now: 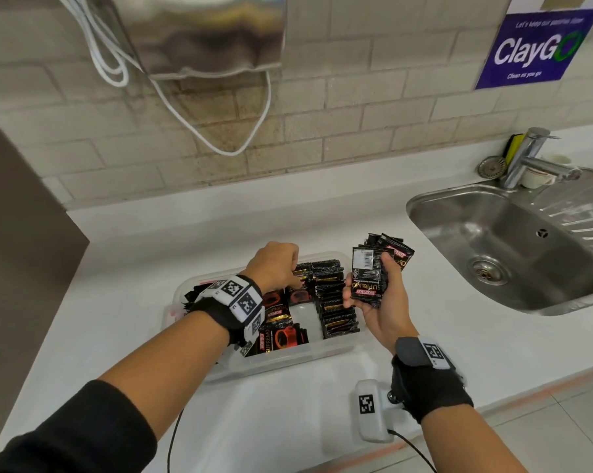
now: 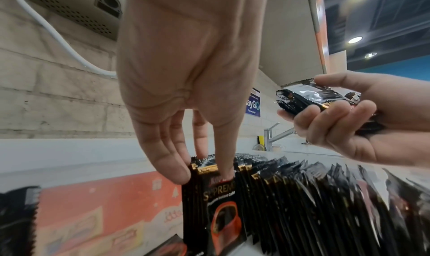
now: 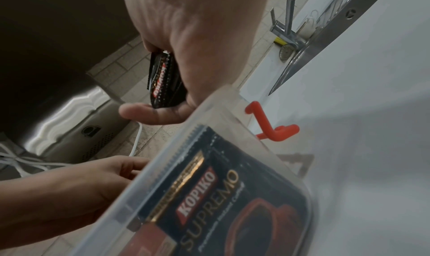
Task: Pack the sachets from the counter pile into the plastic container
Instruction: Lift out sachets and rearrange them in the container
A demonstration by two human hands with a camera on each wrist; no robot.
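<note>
Head: plastic container [image 1: 199, 365] on counter [image 1: 152, 233], sachets upright in rows; right hand [image 1: 380, 302] just right, grasping sachet stack [image 1: 373, 274].
Left wrist: left hand [image 2: 186, 76] fingertips [image 2: 179, 175] pinching upright sachet [image 2: 221, 204] directly below.
Right wrist: stack clenched, long axis along palm.

left hand [image 1: 275, 268] fingertips hidden among sachets [image 1: 336, 302], container [image 3: 163, 168] blurred — cut off by edge

The right hand [image 3: 190, 44] holds a sachet stack [image 3: 163, 81] in its grip above the plastic container [image 3: 144, 192].
</note>
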